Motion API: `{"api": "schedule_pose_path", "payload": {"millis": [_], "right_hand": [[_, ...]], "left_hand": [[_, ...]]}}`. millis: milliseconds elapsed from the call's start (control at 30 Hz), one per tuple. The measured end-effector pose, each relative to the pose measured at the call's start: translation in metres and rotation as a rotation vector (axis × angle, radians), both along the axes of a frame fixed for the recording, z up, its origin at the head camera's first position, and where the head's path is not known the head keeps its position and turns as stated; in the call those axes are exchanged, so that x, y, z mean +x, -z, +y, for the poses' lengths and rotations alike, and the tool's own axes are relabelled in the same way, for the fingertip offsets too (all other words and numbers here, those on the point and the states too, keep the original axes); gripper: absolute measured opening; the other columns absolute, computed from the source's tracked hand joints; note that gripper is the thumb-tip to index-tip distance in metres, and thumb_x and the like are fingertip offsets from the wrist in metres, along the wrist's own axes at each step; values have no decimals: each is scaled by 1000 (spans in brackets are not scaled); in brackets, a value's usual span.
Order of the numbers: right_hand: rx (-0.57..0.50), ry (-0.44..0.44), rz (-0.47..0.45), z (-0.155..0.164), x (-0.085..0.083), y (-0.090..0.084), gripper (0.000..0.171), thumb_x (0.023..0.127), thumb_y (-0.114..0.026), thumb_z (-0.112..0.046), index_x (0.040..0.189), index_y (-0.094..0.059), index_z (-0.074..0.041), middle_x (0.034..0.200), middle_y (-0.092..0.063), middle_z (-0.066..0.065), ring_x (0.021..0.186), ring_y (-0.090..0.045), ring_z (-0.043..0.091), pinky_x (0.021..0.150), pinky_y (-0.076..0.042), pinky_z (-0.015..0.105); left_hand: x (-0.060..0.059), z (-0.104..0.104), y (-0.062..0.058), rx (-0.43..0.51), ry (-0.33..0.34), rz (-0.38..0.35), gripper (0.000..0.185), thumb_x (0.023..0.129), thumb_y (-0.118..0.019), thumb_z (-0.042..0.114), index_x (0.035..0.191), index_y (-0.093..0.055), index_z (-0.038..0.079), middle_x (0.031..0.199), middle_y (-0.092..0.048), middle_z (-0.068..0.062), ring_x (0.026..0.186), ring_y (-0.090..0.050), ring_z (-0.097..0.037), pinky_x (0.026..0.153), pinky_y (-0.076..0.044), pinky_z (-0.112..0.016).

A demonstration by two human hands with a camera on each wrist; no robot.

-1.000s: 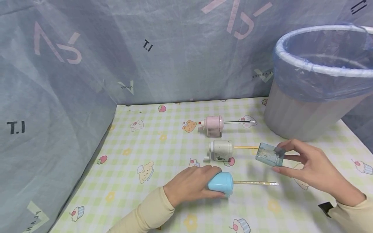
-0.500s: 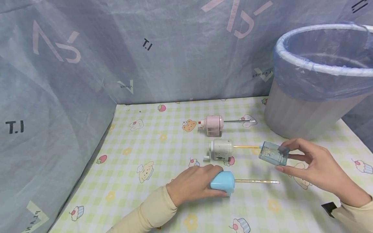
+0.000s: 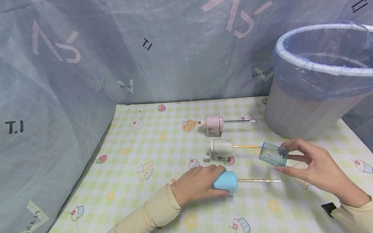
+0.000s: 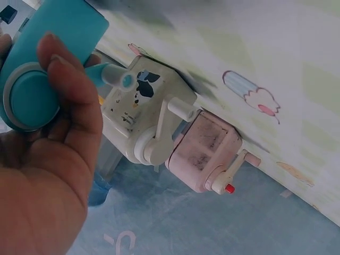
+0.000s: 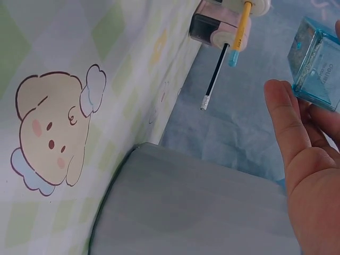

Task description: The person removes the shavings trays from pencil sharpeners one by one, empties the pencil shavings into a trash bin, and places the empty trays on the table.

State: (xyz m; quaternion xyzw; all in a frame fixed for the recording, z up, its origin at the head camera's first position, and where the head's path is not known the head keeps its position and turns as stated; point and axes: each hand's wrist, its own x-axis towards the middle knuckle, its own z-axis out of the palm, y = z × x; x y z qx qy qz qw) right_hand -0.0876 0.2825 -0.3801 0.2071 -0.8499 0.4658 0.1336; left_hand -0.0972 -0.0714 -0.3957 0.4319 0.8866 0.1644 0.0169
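Note:
My left hand [image 3: 195, 184] grips a blue crank pencil sharpener [image 3: 228, 182] from behind, with a patterned pencil [image 3: 259, 181] sticking out to the right. In the left wrist view, curled fingers wrap the sharpener's blue body [image 4: 69, 26], and its crank handle [image 4: 118, 77] points outward. Between thumb and fingers, my right hand [image 3: 317, 166] pinches a clear blue shavings drawer [image 3: 273, 154] above the table, right of the sharpeners. Greyish shavings and dark dust show inside the tilted drawer. The right wrist view shows the drawer's see-through wall [image 5: 321, 74] close up.
Beyond the blue sharpener stand a white sharpener [image 3: 222, 149] with a yellow pencil [image 3: 247, 147] and a pink sharpener [image 3: 214, 125] with a black pencil [image 3: 237, 121]. A grey bin [image 3: 297, 113] with a blue liner bag [image 3: 314, 84] stands at the back right.
My left hand and the blue sharpener have shifted slightly right. The right hand has moved a little right with the drawer, then stayed nearly still.

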Motion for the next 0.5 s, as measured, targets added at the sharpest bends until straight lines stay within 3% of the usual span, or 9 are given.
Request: {"api": "schedule_pose_path", "payload": {"millis": [500], "right_hand": [[-4, -1, -2, -2, -1, -1, 55, 63, -95, 17, 104, -68, -7, 115, -70, 4, 103, -68, 3, 87, -55, 14]], "left_hand": [[0, 3, 2, -11, 6, 27, 49, 94, -79, 55, 118, -63, 15, 89, -64, 6, 65, -52, 0, 58, -44, -14]]}}
